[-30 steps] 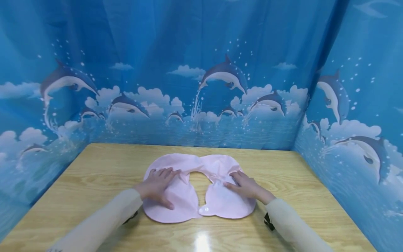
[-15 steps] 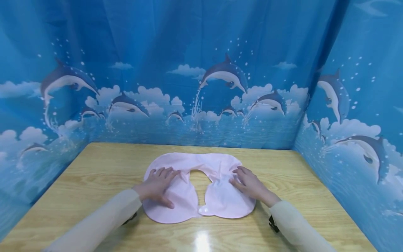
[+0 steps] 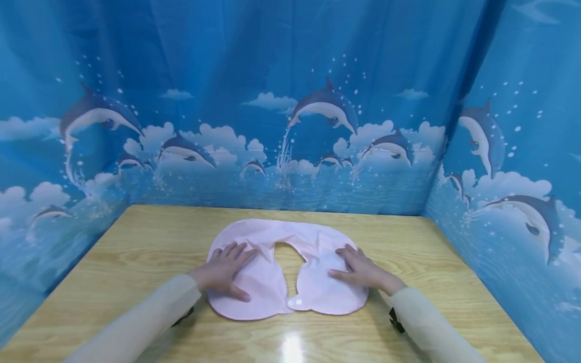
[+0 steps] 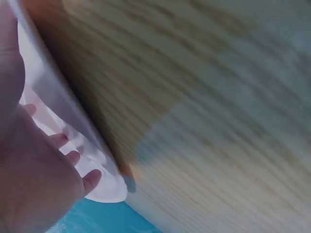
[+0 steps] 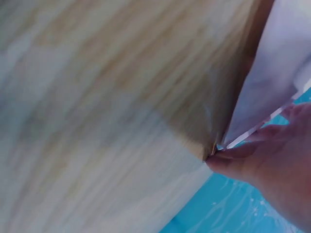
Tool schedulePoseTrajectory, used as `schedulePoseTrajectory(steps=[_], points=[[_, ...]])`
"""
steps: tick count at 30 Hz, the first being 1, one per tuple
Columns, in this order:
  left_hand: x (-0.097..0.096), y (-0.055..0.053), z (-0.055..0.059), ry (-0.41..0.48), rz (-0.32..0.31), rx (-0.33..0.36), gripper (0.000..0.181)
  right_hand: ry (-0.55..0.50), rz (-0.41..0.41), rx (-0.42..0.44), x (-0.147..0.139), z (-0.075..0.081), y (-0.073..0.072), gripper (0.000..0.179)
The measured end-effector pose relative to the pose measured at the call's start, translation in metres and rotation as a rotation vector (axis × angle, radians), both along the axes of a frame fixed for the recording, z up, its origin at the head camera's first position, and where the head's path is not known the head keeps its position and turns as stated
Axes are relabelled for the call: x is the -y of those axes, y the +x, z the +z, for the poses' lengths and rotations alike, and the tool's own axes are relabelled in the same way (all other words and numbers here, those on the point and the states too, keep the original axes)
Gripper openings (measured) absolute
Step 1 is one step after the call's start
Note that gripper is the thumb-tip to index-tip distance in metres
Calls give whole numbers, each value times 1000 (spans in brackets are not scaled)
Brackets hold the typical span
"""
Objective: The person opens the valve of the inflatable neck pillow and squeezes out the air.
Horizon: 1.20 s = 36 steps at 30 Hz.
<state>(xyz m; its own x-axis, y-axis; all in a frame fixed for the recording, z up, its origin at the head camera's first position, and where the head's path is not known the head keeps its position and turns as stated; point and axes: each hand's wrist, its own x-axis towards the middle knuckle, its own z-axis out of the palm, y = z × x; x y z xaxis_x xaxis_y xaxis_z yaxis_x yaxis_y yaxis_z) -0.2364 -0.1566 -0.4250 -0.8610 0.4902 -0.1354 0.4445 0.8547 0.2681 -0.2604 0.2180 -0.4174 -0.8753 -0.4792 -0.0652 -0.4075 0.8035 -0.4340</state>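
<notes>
A pale pink cloth bib [image 3: 268, 290] lies spread on the table, with a keyhole-shaped neck opening in its middle. Two narrow tabs meet at the near end of that opening, and a round white snap [image 3: 298, 302] shows there. My left hand [image 3: 224, 272] rests on the left half, fingers spread. On the right half lies my right hand [image 3: 363, 269], its fingers stretched toward the far right edge. The left wrist view shows the bib [image 4: 68, 104] beneath spread fingers. In the right wrist view, fingertips are right at the edge of the bib [image 5: 272, 87].
The wood-grain table [image 3: 159, 242] extends around the bib on every side. Behind it and along both sides hang blue curtains [image 3: 281, 186] printed with dolphins and clouds. A bright light reflection [image 3: 292, 348] shows near the front.
My right hand has slid slightly outward and its fingers have shifted. The far right part of the bib has spread wider and looks flatter. My left hand stays nearly in place.
</notes>
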Motion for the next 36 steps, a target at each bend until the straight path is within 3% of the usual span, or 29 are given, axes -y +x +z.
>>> schedulePoseTrajectory(steps=[4,7,12,16,23,30,36], points=[[3,0,0,10,-7,-7,113,3,-16,56,-3,3,2,80],[5,2,0,6,14,2,116,6,0,35,-4,2,4,88],[8,5,4,12,71,44,118,-1,132,-67,-4,-6,6,101],[10,7,5,23,64,43,115,-24,195,-86,1,-9,8,101],[15,7,6,12,49,31,108,9,161,-36,8,-8,14,102],[14,9,10,7,36,31,101,25,173,-69,10,-3,16,100],[16,14,13,5,-7,-36,90,1,202,-135,7,4,17,94]])
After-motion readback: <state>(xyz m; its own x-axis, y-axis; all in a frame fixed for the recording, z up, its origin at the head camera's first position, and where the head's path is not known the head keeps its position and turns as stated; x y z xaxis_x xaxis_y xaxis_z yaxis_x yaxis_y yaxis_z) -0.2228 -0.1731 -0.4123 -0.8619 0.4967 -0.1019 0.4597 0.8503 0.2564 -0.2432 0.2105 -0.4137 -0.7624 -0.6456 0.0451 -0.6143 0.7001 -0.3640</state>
